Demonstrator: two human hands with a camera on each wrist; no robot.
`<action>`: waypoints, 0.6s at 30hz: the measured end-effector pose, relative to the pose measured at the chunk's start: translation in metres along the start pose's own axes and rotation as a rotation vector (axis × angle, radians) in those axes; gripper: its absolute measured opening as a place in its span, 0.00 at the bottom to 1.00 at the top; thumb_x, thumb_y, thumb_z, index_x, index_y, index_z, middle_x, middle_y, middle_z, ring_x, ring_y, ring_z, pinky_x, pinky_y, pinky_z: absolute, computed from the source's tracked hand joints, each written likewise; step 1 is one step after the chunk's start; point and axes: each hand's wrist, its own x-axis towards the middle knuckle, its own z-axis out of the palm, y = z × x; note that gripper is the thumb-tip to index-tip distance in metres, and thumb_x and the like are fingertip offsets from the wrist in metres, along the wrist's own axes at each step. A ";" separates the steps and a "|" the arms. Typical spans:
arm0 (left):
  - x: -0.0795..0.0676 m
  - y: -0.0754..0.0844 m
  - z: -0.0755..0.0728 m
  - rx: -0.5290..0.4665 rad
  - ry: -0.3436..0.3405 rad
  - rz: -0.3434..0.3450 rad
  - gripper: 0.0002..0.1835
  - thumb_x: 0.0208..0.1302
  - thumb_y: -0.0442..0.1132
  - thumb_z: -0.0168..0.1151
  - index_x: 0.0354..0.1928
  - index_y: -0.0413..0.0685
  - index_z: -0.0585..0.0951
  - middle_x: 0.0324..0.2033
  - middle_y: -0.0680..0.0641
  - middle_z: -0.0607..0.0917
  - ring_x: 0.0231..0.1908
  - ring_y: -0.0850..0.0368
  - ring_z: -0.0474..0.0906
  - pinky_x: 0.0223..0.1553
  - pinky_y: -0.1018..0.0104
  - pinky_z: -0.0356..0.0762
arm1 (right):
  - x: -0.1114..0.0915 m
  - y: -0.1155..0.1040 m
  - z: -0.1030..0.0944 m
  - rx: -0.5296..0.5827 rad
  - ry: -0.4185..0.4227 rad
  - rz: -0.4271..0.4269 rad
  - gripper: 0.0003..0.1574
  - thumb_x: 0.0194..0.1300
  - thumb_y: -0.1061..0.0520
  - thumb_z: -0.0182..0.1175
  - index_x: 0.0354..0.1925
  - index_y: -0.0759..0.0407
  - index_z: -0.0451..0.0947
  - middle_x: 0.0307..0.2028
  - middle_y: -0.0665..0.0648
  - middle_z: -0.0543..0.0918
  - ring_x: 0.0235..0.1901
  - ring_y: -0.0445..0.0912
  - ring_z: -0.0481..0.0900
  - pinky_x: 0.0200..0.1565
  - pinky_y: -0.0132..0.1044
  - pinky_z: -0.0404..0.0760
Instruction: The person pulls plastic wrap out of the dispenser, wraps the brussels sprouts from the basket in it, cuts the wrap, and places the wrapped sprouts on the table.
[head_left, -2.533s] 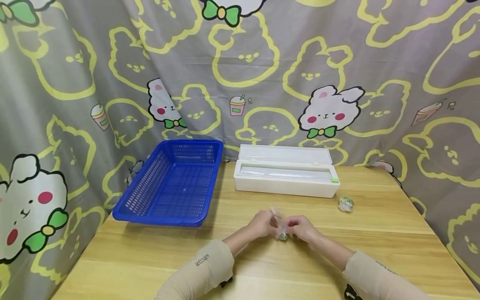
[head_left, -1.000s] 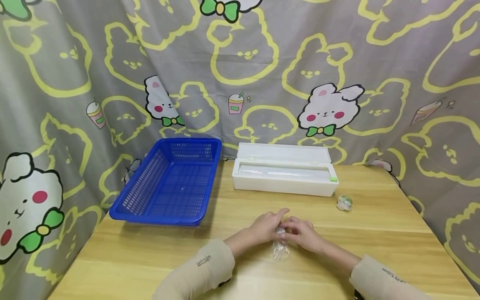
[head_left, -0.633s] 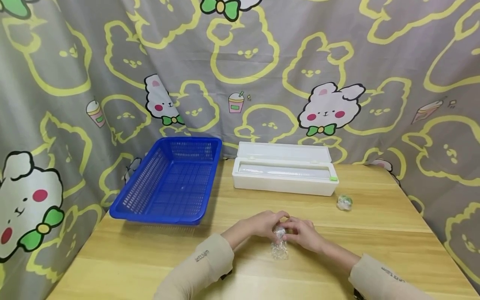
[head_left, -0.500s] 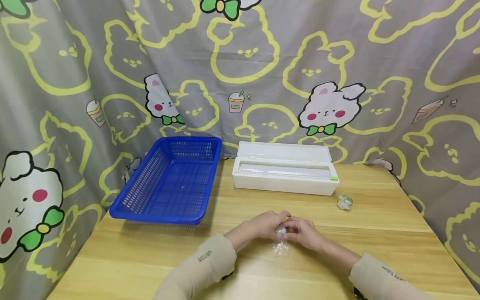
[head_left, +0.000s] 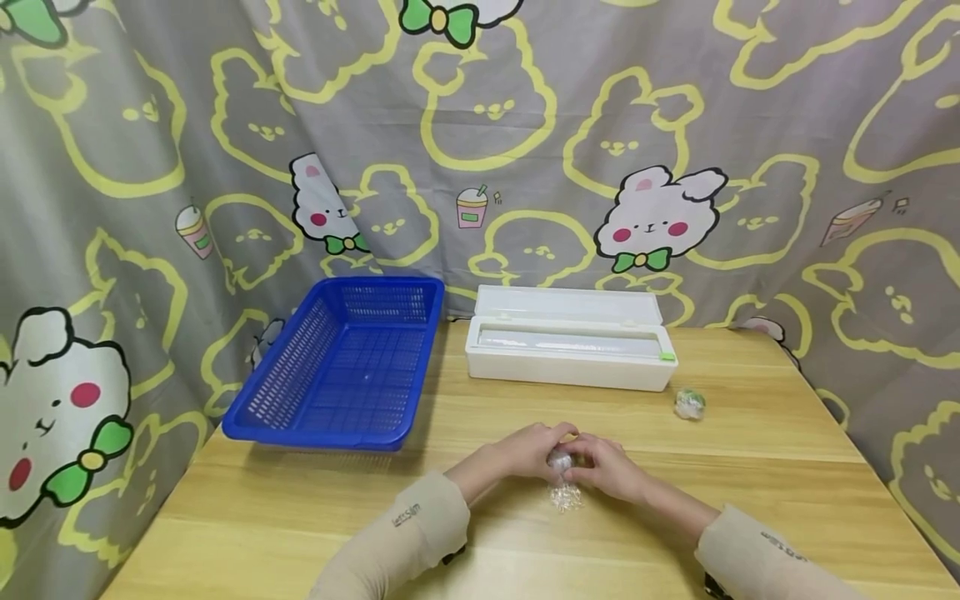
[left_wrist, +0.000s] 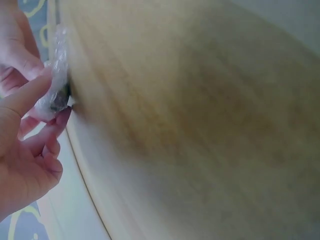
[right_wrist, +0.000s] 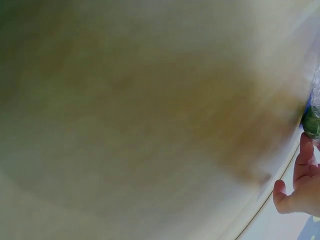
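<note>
Low over the wooden table, a small bundle in clear cling film (head_left: 565, 497) is pinched between both hands. Its loose film tail points toward the person. In the left wrist view the wrapped bundle (left_wrist: 59, 95) shows a dark part through the film; in the right wrist view a dark green lump (right_wrist: 311, 122) shows at the edge. My left hand (head_left: 531, 452) grips it from the left with thumb and fingers. From the right, my right hand (head_left: 609, 469) holds it with curled fingers. What is wrapped inside cannot be told exactly.
A second film-wrapped green and white bundle (head_left: 690, 404) lies to the right. Behind the hands stands a white cling film box (head_left: 570, 372), lid up, a film roll inside and a green slider at its right end. The blue basket (head_left: 405, 408) stands left; a patterned curtain hangs behind.
The bundle has turned: its loose film pointed away from the person at first and points toward them now. That tail has become shorter and more bunched. Both hands stay at the same spot.
</note>
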 end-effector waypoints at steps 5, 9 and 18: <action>-0.002 -0.001 -0.002 -0.023 0.010 -0.056 0.39 0.45 0.40 0.72 0.60 0.44 0.64 0.35 0.51 0.83 0.34 0.65 0.77 0.39 0.78 0.70 | 0.002 0.001 -0.001 0.109 -0.036 0.036 0.27 0.55 0.56 0.63 0.50 0.70 0.73 0.33 0.54 0.78 0.27 0.37 0.67 0.29 0.29 0.70; -0.002 -0.001 -0.001 -0.016 0.029 -0.062 0.37 0.46 0.38 0.71 0.59 0.45 0.65 0.29 0.54 0.81 0.28 0.68 0.73 0.34 0.79 0.69 | 0.002 0.001 -0.004 0.153 -0.049 0.059 0.25 0.62 0.58 0.57 0.51 0.75 0.70 0.30 0.53 0.76 0.25 0.35 0.67 0.27 0.28 0.70; -0.002 0.001 0.001 0.003 0.079 -0.095 0.35 0.46 0.39 0.71 0.57 0.45 0.66 0.28 0.54 0.79 0.28 0.66 0.71 0.32 0.77 0.70 | 0.002 -0.001 -0.007 0.154 -0.057 0.075 0.15 0.65 0.58 0.52 0.42 0.70 0.75 0.26 0.52 0.74 0.24 0.35 0.67 0.27 0.28 0.70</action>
